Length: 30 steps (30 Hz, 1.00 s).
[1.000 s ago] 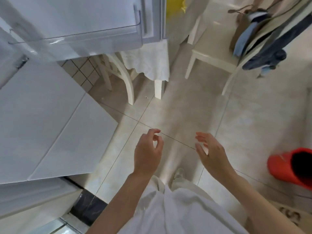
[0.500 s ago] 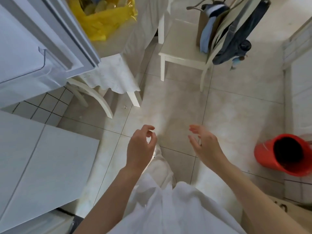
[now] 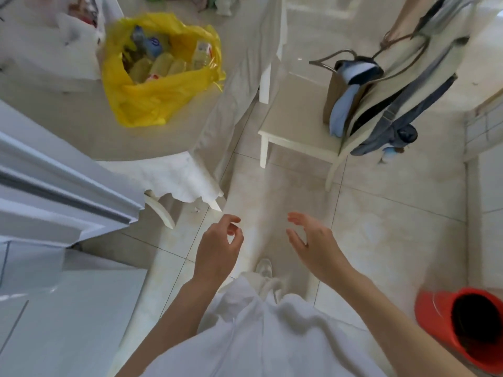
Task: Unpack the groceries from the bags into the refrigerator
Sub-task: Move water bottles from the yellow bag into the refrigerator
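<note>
A yellow plastic bag (image 3: 152,99) lies open on the table (image 3: 81,131) at the upper left, with bottles and pale packets inside. A white plastic bag (image 3: 70,36) sits behind it at the table's far left. The white refrigerator door (image 3: 62,191) juts in from the left, below the table edge. My left hand (image 3: 217,251) hangs over the tiled floor with fingers loosely curled and nothing in it. My right hand (image 3: 315,243) is beside it, fingers spread and empty. Both hands are well below and to the right of the yellow bag.
A white chair (image 3: 299,131) stands ahead on the right with a brown paper bag (image 3: 337,96) on its seat and jeans (image 3: 400,118) draped over its back. A red bucket (image 3: 468,325) sits on the floor at the lower right. A white tablecloth (image 3: 190,178) hangs off the table.
The view has swung up and toward the table, bringing the yellow bag fully into sight. Both hands stay empty and have kept their pose in front of me.
</note>
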Each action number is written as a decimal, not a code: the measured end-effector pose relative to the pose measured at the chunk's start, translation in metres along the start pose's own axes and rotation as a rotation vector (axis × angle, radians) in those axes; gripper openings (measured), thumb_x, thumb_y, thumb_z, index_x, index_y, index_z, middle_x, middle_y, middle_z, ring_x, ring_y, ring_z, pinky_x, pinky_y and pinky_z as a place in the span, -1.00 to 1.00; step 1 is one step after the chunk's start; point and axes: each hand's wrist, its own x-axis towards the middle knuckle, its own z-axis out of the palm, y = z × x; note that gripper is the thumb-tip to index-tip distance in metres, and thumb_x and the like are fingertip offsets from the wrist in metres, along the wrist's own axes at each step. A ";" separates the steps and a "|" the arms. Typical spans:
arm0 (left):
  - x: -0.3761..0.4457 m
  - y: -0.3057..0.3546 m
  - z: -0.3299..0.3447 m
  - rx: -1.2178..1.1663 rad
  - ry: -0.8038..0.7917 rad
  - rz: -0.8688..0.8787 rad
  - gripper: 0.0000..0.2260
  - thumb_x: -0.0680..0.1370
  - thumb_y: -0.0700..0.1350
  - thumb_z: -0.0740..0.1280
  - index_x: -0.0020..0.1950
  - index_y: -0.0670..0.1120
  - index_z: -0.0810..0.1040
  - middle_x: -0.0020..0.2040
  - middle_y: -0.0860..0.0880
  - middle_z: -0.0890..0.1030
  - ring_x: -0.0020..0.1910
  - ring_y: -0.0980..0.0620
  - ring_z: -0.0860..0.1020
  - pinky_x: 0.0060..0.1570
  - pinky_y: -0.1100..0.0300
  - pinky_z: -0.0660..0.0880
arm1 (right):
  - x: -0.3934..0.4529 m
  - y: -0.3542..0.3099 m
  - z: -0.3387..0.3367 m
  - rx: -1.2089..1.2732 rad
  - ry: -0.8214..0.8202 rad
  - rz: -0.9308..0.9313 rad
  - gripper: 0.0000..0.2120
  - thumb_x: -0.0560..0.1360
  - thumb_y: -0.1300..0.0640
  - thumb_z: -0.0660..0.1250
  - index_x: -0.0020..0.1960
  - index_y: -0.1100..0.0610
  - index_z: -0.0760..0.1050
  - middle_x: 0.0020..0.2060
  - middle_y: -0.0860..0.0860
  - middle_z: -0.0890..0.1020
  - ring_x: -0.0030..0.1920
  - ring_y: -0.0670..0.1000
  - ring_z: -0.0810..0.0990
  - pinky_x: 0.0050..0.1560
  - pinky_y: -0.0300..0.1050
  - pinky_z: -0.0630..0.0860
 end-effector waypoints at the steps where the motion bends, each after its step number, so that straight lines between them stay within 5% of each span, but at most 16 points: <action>1: 0.016 0.002 -0.001 0.003 0.001 0.001 -0.87 0.56 -0.13 0.31 0.09 0.02 0.55 -0.16 0.04 0.62 -0.11 0.10 0.58 -0.03 0.07 0.54 | 0.015 -0.003 -0.003 0.000 -0.009 -0.009 -0.66 0.57 0.17 0.28 0.33 0.18 0.42 0.19 0.03 0.58 0.20 -0.01 0.54 0.18 -0.35 0.31; 13: 0.168 0.032 -0.025 -0.003 0.143 -0.082 -0.87 0.56 -0.16 0.31 0.10 -0.04 0.56 -0.17 0.07 0.60 -0.13 0.14 0.54 -0.07 0.26 0.45 | 0.193 -0.022 -0.045 -0.060 -0.135 -0.129 -0.68 0.58 0.12 0.26 0.32 0.12 0.41 0.19 -0.02 0.55 0.20 -0.04 0.51 0.19 -0.26 0.37; 19: 0.250 0.041 -0.039 -0.007 0.275 -0.182 -0.89 0.57 -0.16 0.31 0.08 -0.04 0.54 -0.12 0.05 0.62 -0.08 0.06 0.58 -0.02 0.07 0.56 | 0.297 -0.028 -0.072 -0.126 -0.231 -0.245 -0.70 0.58 0.07 0.25 0.30 0.08 0.41 0.19 -0.06 0.54 0.19 -0.07 0.50 0.12 -0.28 0.33; 30: 0.357 0.073 -0.053 -0.002 0.420 -0.314 -0.89 0.57 -0.17 0.32 0.09 -0.08 0.56 -0.08 -0.03 0.66 -0.09 0.00 0.60 -0.07 0.02 0.58 | 0.469 -0.070 -0.091 -0.183 -0.418 -0.473 -0.71 0.57 0.11 0.26 0.27 0.13 0.43 0.18 0.03 0.56 0.21 0.06 0.53 0.20 -0.10 0.42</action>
